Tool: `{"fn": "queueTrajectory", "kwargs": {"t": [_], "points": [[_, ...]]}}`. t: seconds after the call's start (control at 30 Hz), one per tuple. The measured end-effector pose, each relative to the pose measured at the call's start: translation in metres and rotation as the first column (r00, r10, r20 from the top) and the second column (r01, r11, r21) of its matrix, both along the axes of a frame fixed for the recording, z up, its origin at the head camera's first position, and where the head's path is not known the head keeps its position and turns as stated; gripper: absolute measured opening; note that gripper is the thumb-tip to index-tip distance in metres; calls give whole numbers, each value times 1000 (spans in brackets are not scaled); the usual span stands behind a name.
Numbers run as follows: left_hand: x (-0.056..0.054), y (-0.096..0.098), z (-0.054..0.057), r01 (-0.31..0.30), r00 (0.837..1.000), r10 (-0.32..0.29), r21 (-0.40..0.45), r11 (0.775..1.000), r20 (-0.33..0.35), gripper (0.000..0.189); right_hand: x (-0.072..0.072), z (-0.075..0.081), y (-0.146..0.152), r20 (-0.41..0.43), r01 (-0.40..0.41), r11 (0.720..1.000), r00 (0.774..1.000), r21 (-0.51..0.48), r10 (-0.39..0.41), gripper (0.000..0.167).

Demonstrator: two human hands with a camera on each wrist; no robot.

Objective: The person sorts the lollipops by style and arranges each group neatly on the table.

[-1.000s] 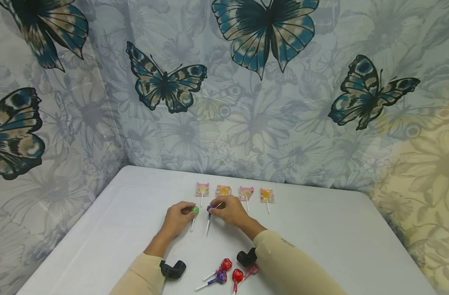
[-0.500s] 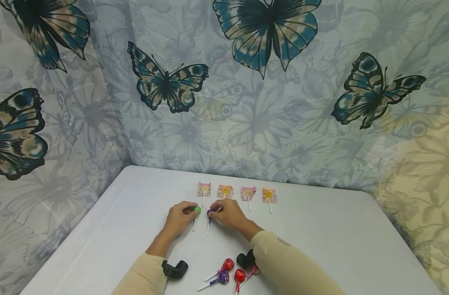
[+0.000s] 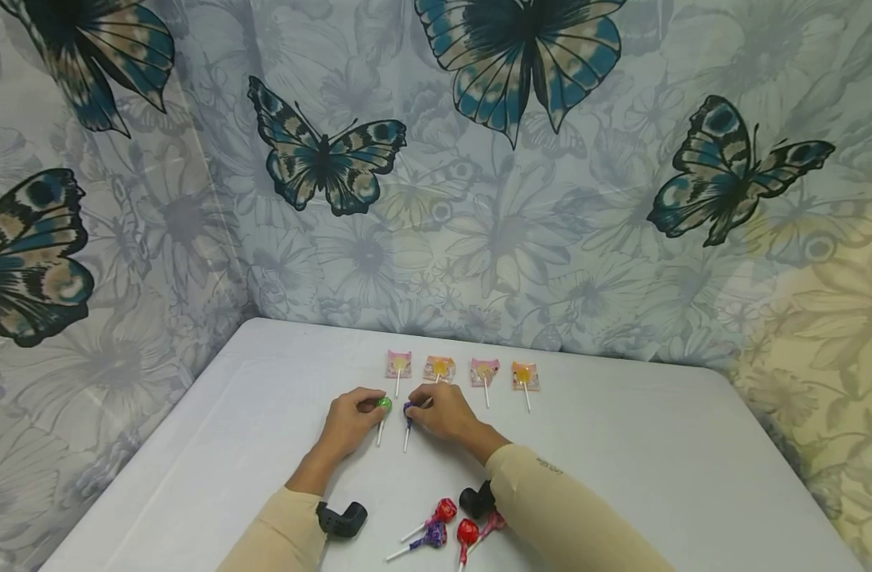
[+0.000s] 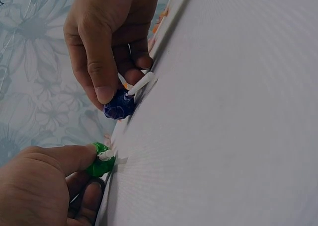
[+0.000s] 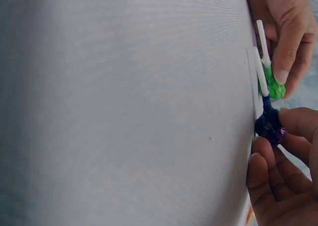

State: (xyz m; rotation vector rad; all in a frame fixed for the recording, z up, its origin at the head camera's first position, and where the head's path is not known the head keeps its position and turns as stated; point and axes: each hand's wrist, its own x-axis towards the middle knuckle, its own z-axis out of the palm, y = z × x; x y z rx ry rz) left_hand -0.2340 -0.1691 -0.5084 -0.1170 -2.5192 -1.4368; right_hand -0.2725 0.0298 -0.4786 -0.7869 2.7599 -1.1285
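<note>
My left hand (image 3: 350,421) pinches the wrapped head of a green lollipop (image 3: 384,403), its white stick pointing toward me. Just to the right, my right hand (image 3: 443,411) grips a dark blue-purple lollipop (image 3: 408,409) between thumb and fingers, stick also toward me. In the left wrist view the purple lollipop (image 4: 119,105) and the green lollipop (image 4: 101,159) are a short way apart, both right at the white tabletop. The right wrist view shows the green lollipop (image 5: 274,83) beyond the purple lollipop (image 5: 270,125), sticks side by side.
Behind the hands lie flat lollipops in clear printed wrappers in a row, from a pink one (image 3: 398,364) to an orange one (image 3: 525,376). Nearer me are a red lollipop (image 3: 446,510), a purple one (image 3: 434,535) and other red ones (image 3: 467,531), partly under the right sleeve (image 3: 550,492).
The view has shifted slightly. Both hands stay in nearly the same place on the table, still holding the green and the purple lollipop.
</note>
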Motion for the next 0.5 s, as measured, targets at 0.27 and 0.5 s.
{"fn": "queueTrajectory", "kwargs": {"t": [0.27,0.5], "points": [[0,-1,0,13,1000,-13,7,1000,-1,25,-1,1,0,0,-14,1000,1000,4,14,13],[0,-1,1,10,1000,-10,1,1000,1,25,-1,3,0,-9,-21,1000,1000,16,21,15]]}}
